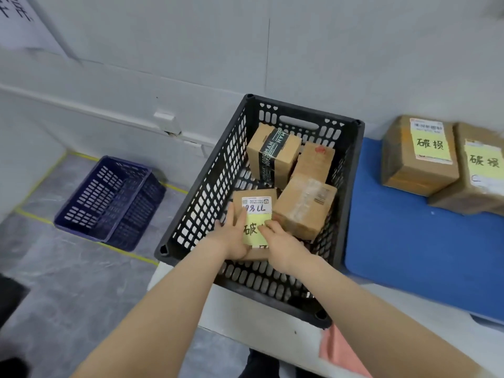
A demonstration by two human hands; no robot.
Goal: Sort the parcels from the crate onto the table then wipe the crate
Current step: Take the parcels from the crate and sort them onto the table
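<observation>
1. Head view: black crate (218,170) on the white bench (245,309), just beside the left edge of a blue mat (409,241). Rectangular, rigid plastic, walls pierced with rows of slots, a handle cut-out and small heart-shaped holes in the far wall.
2. Inside the crate, four brown cardboard parcels, all boxy:
   - Taped parcel (272,151) at the far left, banded with printed black tape.
   - Red-marked parcel (313,162) just right of it, touching it.
   - Glossy parcel (305,205) at the right, tilted, clear tape shining across its top.
   - Front parcel (256,214) at the near left, with a white printed label and a yellow handwritten note.
3. Left hand (234,236) wrapped round the front parcel's left edge, fingers laid up its side. Right hand (281,244) gripping its right edge, fingertips bent over the yellow note. Bare forearms reaching in over the crate's near wall.
4. On the smooth mat, two more cardboard parcels side by side and touching: left mat parcel (417,159) and right mat parcel (480,173). A yellow handwritten note over a white label on each.
5. Down on the grey, mottled floor (68,282), a dark blue basket (114,200) of similar slotted plastic, set within yellow tape lines.
6. Pink cloth (341,353), soft and flat, at the bench's near edge by the crate's near right corner, partly hidden by the right forearm.
</observation>
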